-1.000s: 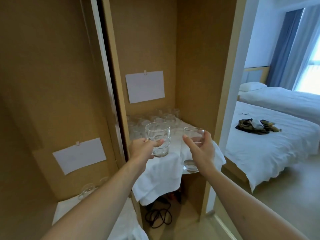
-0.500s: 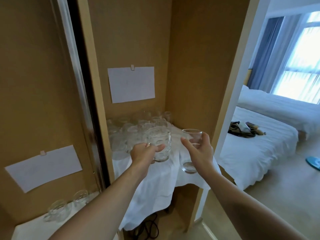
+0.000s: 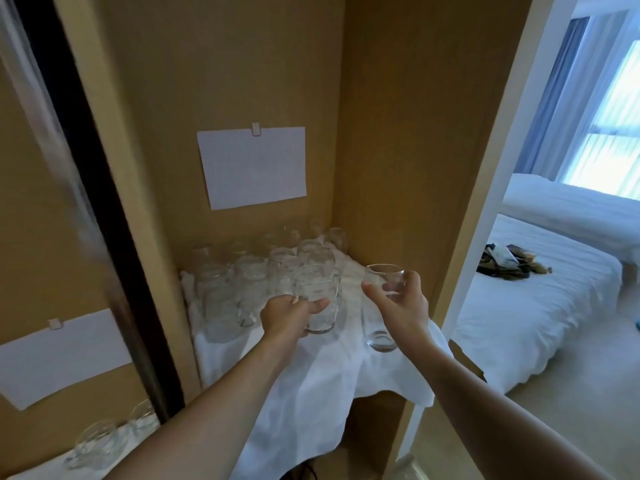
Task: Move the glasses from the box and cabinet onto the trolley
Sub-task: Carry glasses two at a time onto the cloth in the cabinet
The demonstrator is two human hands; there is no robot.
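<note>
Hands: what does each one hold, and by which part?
Left hand grips a mug glass at its handle side; right hand holds a tall glass around its upper body.

You have open white cloth [image 3: 322, 382] in front of the clustered clear glasses [image 3: 249, 282]; the tan wooden cabinet walls [image 3: 408, 168] block you behind and rightward.

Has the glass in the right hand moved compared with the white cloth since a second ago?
Yes. The tall glass in the right hand has gone further in over the white cloth, toward the other glasses.
</note>
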